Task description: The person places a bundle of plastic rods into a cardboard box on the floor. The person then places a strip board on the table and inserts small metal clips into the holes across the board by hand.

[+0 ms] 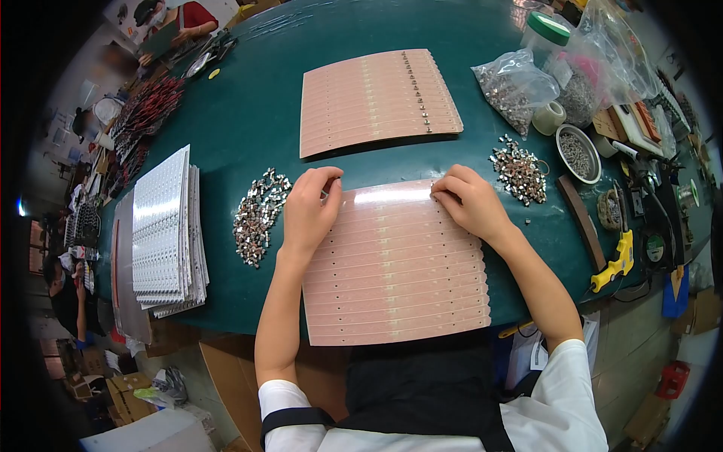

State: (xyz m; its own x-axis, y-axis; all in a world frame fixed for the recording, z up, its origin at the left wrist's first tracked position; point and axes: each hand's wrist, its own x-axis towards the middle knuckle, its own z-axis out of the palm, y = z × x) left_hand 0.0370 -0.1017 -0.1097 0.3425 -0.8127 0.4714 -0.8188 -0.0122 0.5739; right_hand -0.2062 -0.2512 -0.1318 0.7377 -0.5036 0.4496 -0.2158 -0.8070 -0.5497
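A pink ribbed panel (392,279), divided into long strips with small dark holes near both sides, lies at the table's near edge. Over its upper left corner, my left hand (310,211) has thumb and forefinger curled together in a pinch. My right hand (468,200) pinches at the panel's upper right end, fingertips at its surface. Whatever either pinch holds is too small to make out. Small shiny metal pieces form a left pile (260,218) beside my left hand and a right pile (520,169) beyond my right hand.
A second pink panel (354,105) with a row of metal pieces lies farther back. White perforated sheets (162,233) are stacked left. Bags of parts (512,90), a metal bowl (577,154) and a yellow glue gun (619,262) stand right. Another person (181,26) is at the far left.
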